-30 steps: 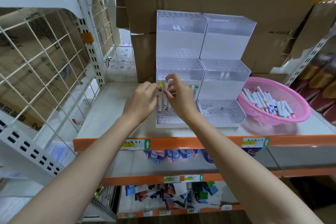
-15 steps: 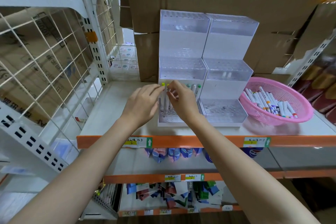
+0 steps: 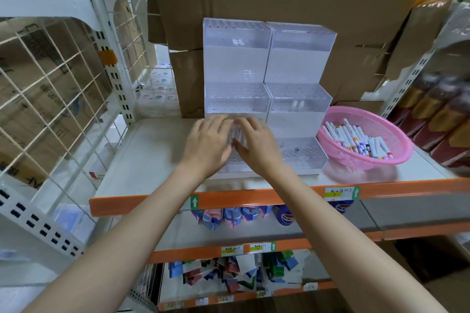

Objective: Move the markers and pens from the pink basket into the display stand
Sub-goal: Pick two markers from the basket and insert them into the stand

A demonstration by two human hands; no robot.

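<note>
both hands have dropped from pinching to lying flat, left hand and right hand straight-fingered and empty over the markers in the stand, lowest left step, where an uneven push could jam them, the rest waiting in the pink basket.

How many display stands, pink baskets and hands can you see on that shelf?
Display stands: 2, the left one and the right one
Pink basket: 1
Hands: 2, left hand and right hand
Total: 5
</note>
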